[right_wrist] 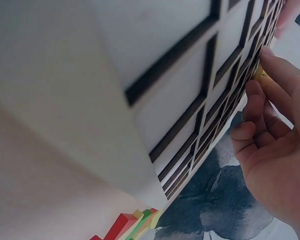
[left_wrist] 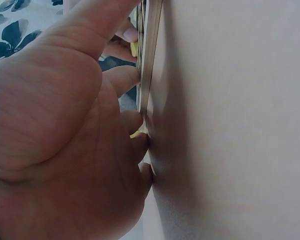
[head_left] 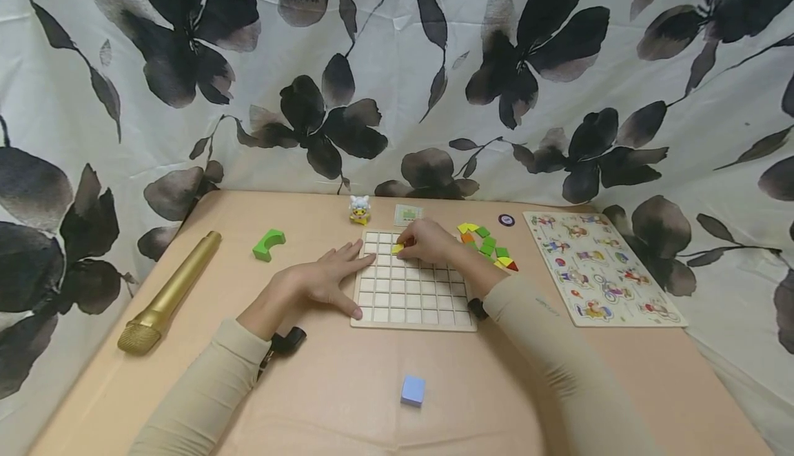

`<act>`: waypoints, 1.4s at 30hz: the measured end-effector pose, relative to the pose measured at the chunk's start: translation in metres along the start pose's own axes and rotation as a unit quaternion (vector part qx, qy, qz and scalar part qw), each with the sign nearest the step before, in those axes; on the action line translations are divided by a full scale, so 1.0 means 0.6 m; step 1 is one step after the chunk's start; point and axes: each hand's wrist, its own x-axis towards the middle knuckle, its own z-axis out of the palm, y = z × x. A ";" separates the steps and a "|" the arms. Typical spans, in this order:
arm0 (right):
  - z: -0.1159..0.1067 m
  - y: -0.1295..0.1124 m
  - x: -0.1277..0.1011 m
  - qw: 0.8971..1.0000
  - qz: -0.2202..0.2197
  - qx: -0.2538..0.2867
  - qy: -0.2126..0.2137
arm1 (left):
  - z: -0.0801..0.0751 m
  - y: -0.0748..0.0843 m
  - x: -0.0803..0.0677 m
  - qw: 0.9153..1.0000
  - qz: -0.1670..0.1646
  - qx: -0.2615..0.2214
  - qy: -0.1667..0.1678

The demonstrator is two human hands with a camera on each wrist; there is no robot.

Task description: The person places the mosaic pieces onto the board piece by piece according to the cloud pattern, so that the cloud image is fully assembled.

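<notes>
A white grid board [head_left: 414, 297] with raised dividing lines lies on the table between my hands. My left hand [head_left: 322, 278] rests along its left edge, fingers spread, thumb near the lower left corner. Between the thumb and fingers of my right hand [head_left: 428, 241] is a small yellow tile [head_left: 397, 249], at a cell in the upper part of the board. In the right wrist view the yellow tile [right_wrist: 259, 73] shows only partly behind the fingertips. Just right of the board lies a loose group of green, yellow, orange and red tiles [head_left: 489, 242].
At the left lie a gold microphone [head_left: 167, 294] and a green arch block [head_left: 269, 244]. Behind the board are a small figurine [head_left: 359, 209], a card [head_left: 408, 215] and a round dark disc [head_left: 506, 220]. A picture board [head_left: 602, 270] lies right; a blue block [head_left: 412, 390] is in front.
</notes>
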 end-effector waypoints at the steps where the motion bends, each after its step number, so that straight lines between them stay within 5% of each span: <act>1: 0.001 -0.001 0.000 1.000 0.000 -0.002 0.000 | 0.000 0.000 0.000 1.000 0.000 -0.001 0.000; 11: -0.005 0.005 -0.006 1.000 0.007 -0.004 0.004 | -0.001 -0.002 0.001 1.000 0.004 -0.001 0.001; 19: -0.066 0.053 -0.050 0.987 0.048 0.089 0.126 | 0.000 -0.002 0.002 1.000 0.005 -0.002 0.000; 23: -0.099 0.082 -0.077 0.979 0.073 0.113 0.151 | -0.001 -0.002 0.000 1.000 0.005 -0.005 0.001; 33: -0.112 0.150 -0.113 0.987 0.121 0.079 0.075 | 0.000 -0.006 0.001 1.000 0.007 -0.004 0.003; 42: -0.093 0.168 -0.118 0.986 0.145 0.080 0.034 | -0.002 -0.007 0.003 1.000 0.005 -0.009 0.004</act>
